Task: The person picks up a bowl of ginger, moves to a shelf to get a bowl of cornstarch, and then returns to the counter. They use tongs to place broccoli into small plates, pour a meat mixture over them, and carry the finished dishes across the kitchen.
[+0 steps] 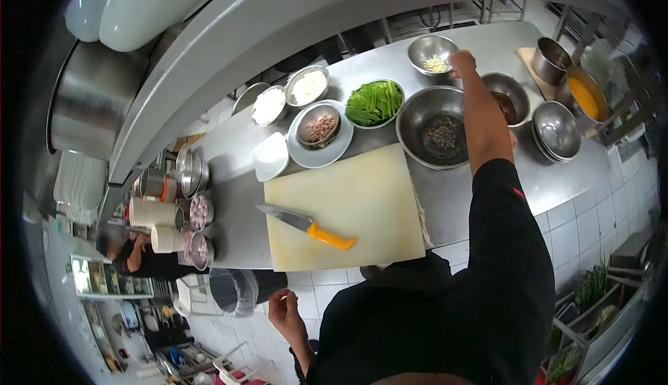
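Observation:
My right hand [463, 61] reaches far across the steel counter [236, 197] to a small metal bowl [431, 52] with pale chopped bits in it, its fingers pinched at the bowl's right rim. Whether it holds any of the bits I cannot tell. My left hand [285, 312] hangs low beside my body, below the counter edge, fingers loosely apart and holding nothing. A knife with an orange handle [306, 226] lies on the pale cutting board [348, 204] in front of me. Just below my right forearm sits a large steel bowl [435, 134] with dark seasoning.
Bowls of green vegetables [376, 103], white ingredients [307, 86], pinkish pieces [320, 129] and dark sauce [506, 100] ring the board. Stacked empty bowls [557, 131] and a pot of orange liquid [584, 96] stand right. Another person [132, 253] is at left. A bin [233, 291] stands under the counter.

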